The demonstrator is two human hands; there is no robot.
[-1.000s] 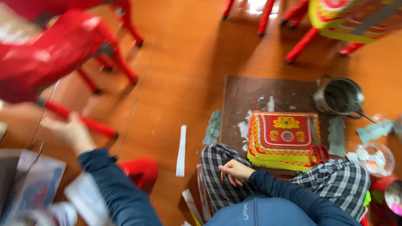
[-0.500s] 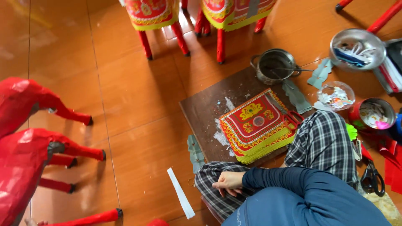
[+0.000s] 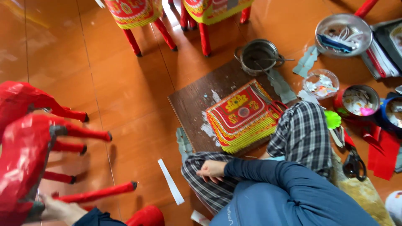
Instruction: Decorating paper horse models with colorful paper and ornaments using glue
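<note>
The left hand (image 3: 58,209) reaches out low at the left edge and rests against the underside of a red paper horse (image 3: 21,155) lying on its side on the floor; whether the grip is closed round anything there I cannot tell, since the horse's body hides the fingers. The right hand (image 3: 212,169) rests on the checked trouser knee (image 3: 209,184), fingers curled loosely together and holding nothing.

To handle the horse well, the hand would do best to take it by the body rather than by a leg: the thin red legs with dark tips (image 3: 98,194) stick out stiffly and look easy to bend or snap, and the glossy skin looks like paper stretched over a light frame that would dent under a hard squeeze.

In front of the knees a dark brown board (image 3: 197,100) lies on the polished orange floor (image 3: 125,83), smeared with white patches. On it sits a stack of red and yellow printed paper panels (image 3: 240,115) with a fringed yellow edge. Beyond stands a small metal pot (image 3: 258,56), dull and grey inside. A white paper strip (image 3: 170,181) lies flat near the knee, and black-handled scissors (image 3: 354,161) lie to the right.
</note>
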